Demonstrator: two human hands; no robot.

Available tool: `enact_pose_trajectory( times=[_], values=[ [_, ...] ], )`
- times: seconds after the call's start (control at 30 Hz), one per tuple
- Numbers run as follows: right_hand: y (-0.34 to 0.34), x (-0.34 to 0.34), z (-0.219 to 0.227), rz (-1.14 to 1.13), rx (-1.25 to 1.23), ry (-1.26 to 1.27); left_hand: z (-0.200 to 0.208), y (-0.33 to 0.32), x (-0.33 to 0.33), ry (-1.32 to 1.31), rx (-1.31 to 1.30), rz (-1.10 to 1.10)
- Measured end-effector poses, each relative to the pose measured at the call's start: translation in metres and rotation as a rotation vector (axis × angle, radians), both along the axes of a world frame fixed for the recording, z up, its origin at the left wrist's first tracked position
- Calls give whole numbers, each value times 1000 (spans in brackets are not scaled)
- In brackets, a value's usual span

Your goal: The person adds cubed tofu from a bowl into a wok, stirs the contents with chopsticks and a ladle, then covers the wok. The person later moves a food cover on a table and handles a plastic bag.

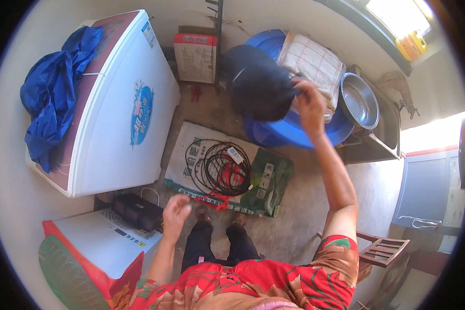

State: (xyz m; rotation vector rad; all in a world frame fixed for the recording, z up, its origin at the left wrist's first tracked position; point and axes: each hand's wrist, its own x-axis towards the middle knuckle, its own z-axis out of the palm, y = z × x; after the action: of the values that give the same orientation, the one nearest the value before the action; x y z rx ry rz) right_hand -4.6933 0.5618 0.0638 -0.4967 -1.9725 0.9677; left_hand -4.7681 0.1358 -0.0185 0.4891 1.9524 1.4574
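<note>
My right hand reaches out to the far right, its fingers closed on the edge of a dark, soft cloth item. The item hangs bunched and slightly blurred over the left part of a large blue plastic tub; its exact kind does not show. A folded checked cloth lies on the tub, beside the held item. Nearer to me, my left hand is raised with loosely bent fingers apart, holding nothing. On the floor ahead, a coil of black cable with a white tag rests on a flattened printed sack.
A white chest freezer stands at left with blue plastic sheeting on top. Close by at lower left are a white-topped box and a black device. A metal basin sits right of the tub; a wooden chair stands lower right.
</note>
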Motion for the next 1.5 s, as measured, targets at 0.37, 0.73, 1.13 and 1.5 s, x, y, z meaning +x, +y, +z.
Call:
enact_pose_trajectory(
  times=[0.37,0.73,1.13,1.5],
  values=[
    [-157,57,-37,596,-4,-293,-51,46,3,-1171,458,393],
    [116,73,-73,-588,488,-690,-85,-32,44,-886,189,652],
    [169,53,-88,-664,670,-1210,-86,-53,60,-1034,176,785],
    [226,27,-67,-669,63,-418,-106,-72,58,-993,188,791]
  ],
)
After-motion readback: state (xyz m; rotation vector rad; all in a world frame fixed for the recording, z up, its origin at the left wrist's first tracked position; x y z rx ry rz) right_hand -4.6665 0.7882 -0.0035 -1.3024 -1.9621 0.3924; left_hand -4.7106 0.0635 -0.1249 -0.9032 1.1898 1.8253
